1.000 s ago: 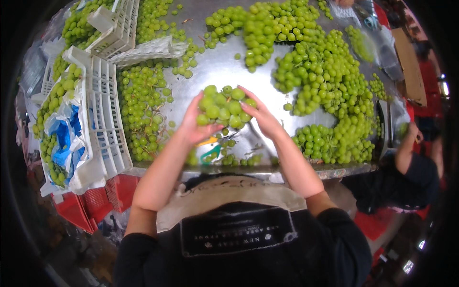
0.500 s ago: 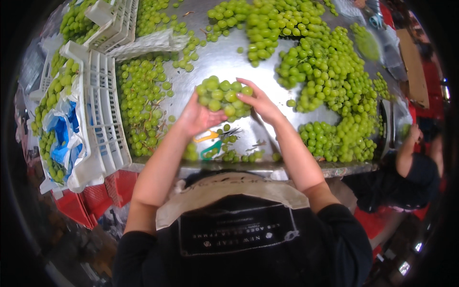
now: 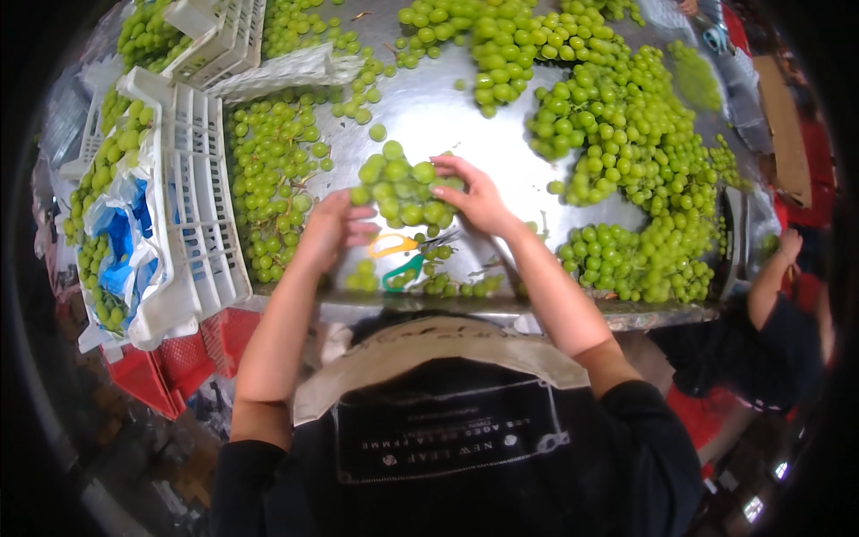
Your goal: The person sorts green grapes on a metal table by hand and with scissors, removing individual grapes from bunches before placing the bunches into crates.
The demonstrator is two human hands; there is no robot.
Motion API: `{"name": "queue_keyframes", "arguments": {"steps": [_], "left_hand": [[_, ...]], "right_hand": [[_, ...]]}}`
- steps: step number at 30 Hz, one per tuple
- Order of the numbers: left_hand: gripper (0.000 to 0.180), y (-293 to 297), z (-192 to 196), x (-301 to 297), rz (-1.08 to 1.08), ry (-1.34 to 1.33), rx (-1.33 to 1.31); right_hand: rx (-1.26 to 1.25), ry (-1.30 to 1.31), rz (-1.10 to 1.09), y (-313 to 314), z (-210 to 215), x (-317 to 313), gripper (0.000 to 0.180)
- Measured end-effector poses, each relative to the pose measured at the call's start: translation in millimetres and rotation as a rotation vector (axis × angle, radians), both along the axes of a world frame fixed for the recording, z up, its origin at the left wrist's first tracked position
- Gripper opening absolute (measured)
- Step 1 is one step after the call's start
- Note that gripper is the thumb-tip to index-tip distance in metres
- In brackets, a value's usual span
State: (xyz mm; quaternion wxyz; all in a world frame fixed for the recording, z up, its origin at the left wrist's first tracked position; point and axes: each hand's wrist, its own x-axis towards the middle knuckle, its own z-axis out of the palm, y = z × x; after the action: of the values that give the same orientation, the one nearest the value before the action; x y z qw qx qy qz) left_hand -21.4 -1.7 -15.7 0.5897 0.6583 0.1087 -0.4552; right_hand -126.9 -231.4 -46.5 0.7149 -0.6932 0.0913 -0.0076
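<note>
A small bunch of green grapes (image 3: 403, 186) is held above the metal table, in front of me. My right hand (image 3: 479, 199) grips its right side, thumb below and fingers above. My left hand (image 3: 335, 231) is beside the bunch's lower left, its slightly blurred fingers stretched out and apart; whether a fingertip touches the grapes is hard to tell. Just below the bunch lie scissors with one yellow handle and one green handle (image 3: 403, 273), blades pointing right. Small grapes and stem bits (image 3: 461, 285) are scattered around them at the near edge.
White plastic crates (image 3: 201, 197) with grapes and blue-and-white wrapping stand at left. Loose grapes (image 3: 268, 170) lie beside them. A large heap of grape bunches (image 3: 635, 152) covers the right side. Red crates (image 3: 183, 362) sit below left. Another person's arm (image 3: 771, 279) shows at far right.
My left hand has drawn back from under the bunch, to the left and down. The bunch has shifted slightly left in my right hand, and more of the scissors shows.
</note>
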Motion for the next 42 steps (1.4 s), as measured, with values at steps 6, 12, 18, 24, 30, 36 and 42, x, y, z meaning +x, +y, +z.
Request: {"name": "queue_keyframes", "arguments": {"steps": [6, 12, 18, 24, 30, 36, 42], "left_hand": [[0.023, 10.0, 0.4, -29.3, -0.2, -0.843, 0.194], [0.024, 3.7, 17.7, -58.8, -0.796, -0.97, 0.388], [0.041, -4.4, -6.5, -78.3, -0.973, -1.128, 0.404], [0.038, -5.8, -12.6, -76.4, -0.774, -1.183, 0.46], [0.014, -8.7, -8.6, -67.4, -0.797, -1.359, 0.495], [0.019, -3.3, -15.2, -53.8, -0.906, -1.242, 0.37], [0.043, 36.0, 34.4, -41.3, -0.719, -0.894, 0.053]], "right_hand": [[-0.206, -0.022, -0.023, 4.0, 2.1, -2.0, 0.055], [-0.668, -0.058, -0.013, 27.8, 23.0, 8.2, 0.06], [-0.471, 0.141, -0.019, 12.6, 32.3, 26.1, 0.056], [-0.475, 0.213, 0.108, -9.2, 21.9, 49.6, 0.046], [-0.503, 0.253, 0.236, -18.1, 20.0, 73.5, 0.041], [-0.517, 0.334, 0.342, -20.8, 34.8, 86.0, 0.045], [-0.61, 0.182, 0.288, -6.4, 43.1, 33.1, 0.051]]}}
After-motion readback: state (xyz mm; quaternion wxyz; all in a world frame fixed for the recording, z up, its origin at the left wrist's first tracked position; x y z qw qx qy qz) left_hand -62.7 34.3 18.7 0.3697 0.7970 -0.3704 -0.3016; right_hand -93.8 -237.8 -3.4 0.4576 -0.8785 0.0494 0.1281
